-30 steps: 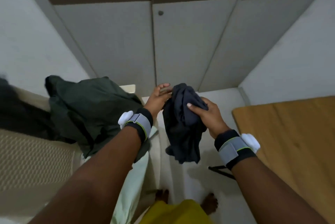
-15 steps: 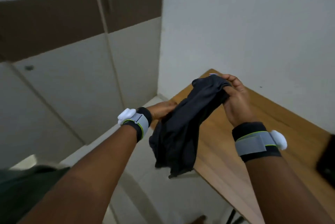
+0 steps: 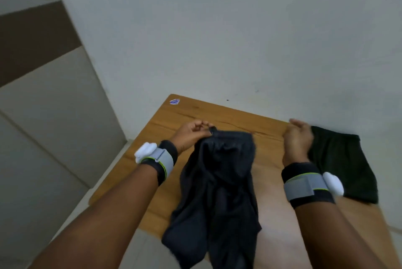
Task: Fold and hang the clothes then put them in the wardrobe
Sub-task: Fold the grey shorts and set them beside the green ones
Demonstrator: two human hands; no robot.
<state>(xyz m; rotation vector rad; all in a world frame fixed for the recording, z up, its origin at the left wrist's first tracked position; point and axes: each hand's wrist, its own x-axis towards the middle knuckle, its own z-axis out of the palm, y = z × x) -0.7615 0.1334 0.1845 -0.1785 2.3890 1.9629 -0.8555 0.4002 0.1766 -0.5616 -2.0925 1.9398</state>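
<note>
Over the table (image 3: 165, 129), left fingers (image 3: 196, 126) pinch crumpled dark garment (image 3: 224, 181); right fingers (image 3: 299, 124) hang loose.

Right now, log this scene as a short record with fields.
surface: wooden table
left hand: pinches the top corner of the dark grey garment
right hand: loosely curled, holding nothing, beside the black garment
dark grey garment: crumpled on the table, lower end hanging past the near edge
black garment: lying flat on the table, right side

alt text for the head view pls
A person's left hand pinches the top edge of a dark grey garment lying on a wooden table; the right hand holds nothing, by a darker garment.
</note>
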